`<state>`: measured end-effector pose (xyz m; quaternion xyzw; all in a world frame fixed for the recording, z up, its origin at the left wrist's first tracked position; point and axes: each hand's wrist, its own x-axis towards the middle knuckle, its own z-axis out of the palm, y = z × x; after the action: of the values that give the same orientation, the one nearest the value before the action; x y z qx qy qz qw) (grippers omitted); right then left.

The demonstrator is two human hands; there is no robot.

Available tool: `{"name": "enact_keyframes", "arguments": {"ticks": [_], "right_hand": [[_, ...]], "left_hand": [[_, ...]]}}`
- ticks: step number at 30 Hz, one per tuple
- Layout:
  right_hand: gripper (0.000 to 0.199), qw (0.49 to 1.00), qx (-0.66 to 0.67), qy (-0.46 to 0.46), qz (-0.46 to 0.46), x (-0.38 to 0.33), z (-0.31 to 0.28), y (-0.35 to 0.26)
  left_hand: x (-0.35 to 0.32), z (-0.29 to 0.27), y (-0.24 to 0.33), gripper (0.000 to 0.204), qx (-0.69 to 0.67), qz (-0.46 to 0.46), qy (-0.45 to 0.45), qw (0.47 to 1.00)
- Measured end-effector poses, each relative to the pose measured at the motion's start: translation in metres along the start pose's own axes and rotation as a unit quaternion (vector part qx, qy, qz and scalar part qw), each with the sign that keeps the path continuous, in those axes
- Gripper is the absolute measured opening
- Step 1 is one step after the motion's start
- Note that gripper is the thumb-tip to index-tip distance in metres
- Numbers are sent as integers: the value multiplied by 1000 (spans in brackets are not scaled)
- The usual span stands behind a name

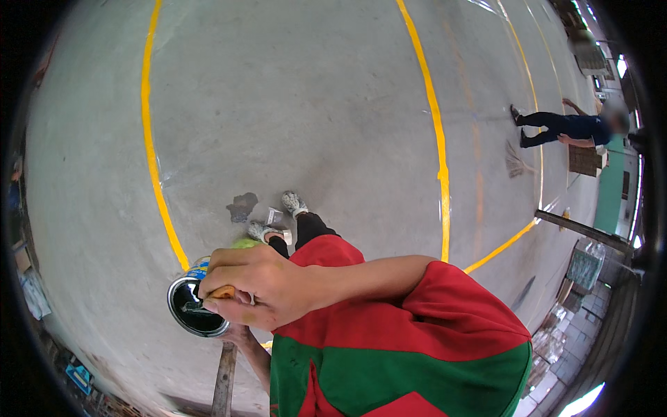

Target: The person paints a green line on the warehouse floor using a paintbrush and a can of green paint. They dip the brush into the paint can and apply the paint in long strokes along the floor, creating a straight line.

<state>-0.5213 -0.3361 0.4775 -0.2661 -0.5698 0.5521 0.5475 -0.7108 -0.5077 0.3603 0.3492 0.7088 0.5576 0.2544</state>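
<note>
My right hand (260,286) is closed around a short orange-brown handle (222,292) held over the mouth of a round metal can (191,309). The handle's working end is hidden. The can holds dark liquid and has a blue and yellow side. My left hand (240,337) is under the can's near edge and seems to grip it from below; most of that hand is hidden. A bit of lime green (246,243) shows just behind my right hand. I wear a red and green shirt (389,347).
My white shoes (294,203) stand on grey concrete floor crossed by yellow lines (439,160). A dark stain (242,206) and a small white object (273,217) lie by my feet. A wooden pole (224,379) rises at the bottom. Another person (570,128) with a broom (515,162) stands far right.
</note>
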Motion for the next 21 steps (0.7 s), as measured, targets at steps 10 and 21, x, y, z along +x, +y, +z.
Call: {"name": "enact_keyframes", "arguments": {"ticks": [10,21], "right_hand": [[12,999,-8,27,-15,-11,5,-13],[14,994,-31,55,-87,-34,7,-32]], "left_hand": [[7,-5,2,98,-16,14,-35,999],[13,-2,11,96,-35,44,-90,994]]}}
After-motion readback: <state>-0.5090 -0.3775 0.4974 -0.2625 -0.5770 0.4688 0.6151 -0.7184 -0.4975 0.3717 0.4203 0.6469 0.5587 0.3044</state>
